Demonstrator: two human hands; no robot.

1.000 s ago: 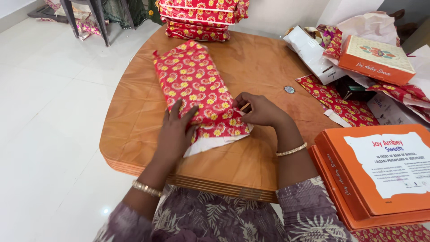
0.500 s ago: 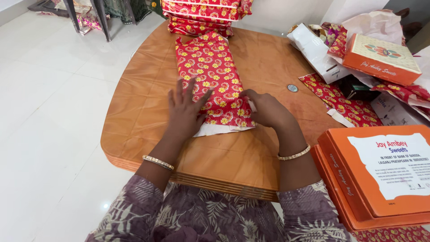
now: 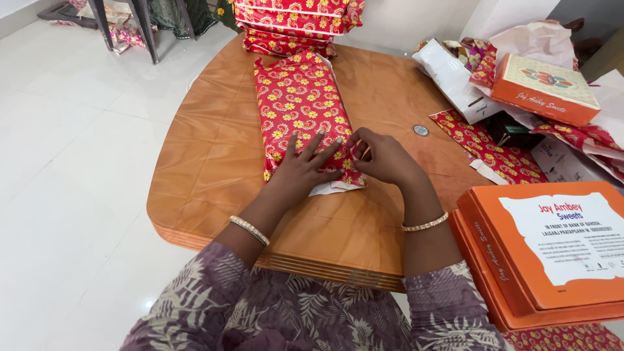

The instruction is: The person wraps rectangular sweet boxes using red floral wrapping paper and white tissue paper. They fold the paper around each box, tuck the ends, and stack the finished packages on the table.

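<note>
A long box wrapped in red paper with yellow flowers (image 3: 299, 104) lies on the orange table (image 3: 214, 169), its near end toward me. My left hand (image 3: 300, 170) rests flat on that near end, fingers spread, pressing the paper down. My right hand (image 3: 383, 158) sits at the box's near right corner, fingers curled and pinching the paper's edge there. A strip of the paper's white underside (image 3: 331, 188) pokes out below my left hand.
A stack of wrapped red boxes (image 3: 292, 23) stands at the table's far edge. Orange boxes (image 3: 552, 253) are piled at my right. Another orange box (image 3: 546, 88), loose red paper (image 3: 494, 146), white bags and a small round disc (image 3: 420, 130) lie right.
The wrapped box has turned from a slant to lie straight away from me. My left hand has slid right onto its near end, and my right hand has closed on the corner.
</note>
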